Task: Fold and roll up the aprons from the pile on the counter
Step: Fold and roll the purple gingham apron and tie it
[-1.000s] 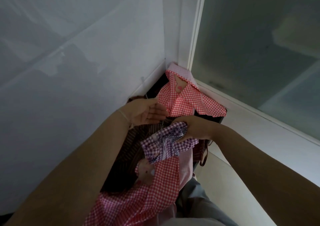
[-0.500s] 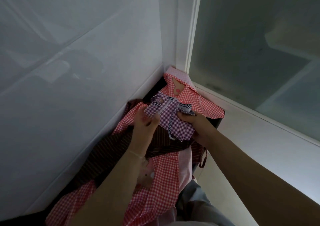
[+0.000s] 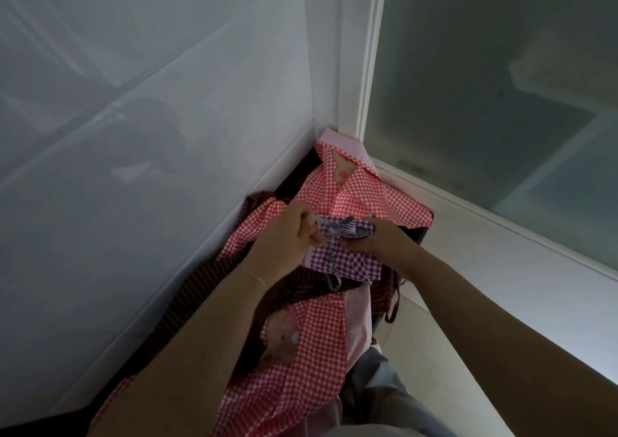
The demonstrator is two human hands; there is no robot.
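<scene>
Two big surfaces frame the shot: white wall (image 3: 133, 135) on the left, frosted glass panel (image 3: 501, 102) on the right, meeting at a corner with a white frame (image 3: 364, 68). Dark counter (image 3: 423, 232) runs along the wall into that corner, mostly hidden under cloth. Pale floor (image 3: 434, 353) at lower right.

Pile of aprons (image 3: 301, 353) covers the counter: red-white gingham apron (image 3: 361, 199) pushed into the corner, cartoon patch and pink trim at its top; another red gingham piece (image 3: 311, 363) with pink edging nearest the camera; dark brown striped apron (image 3: 200, 289) between them along the wall, its thin strap hanging off the counter edge.

Purple gingham apron (image 3: 344, 262) held above the middle of the pile, bunched into a partly rolled bundle, striped tie (image 3: 334, 269) dangling below it.

Left hand (image 3: 287, 232) grips the bundle's left end, fingers curled on the cloth. Right hand (image 3: 378, 236) clamps the right end, fingers wrapped round the roll. Both hands close together, bundle between them. Thin band on the left wrist. Grey trouser leg (image 3: 378, 390) at bottom edge.
</scene>
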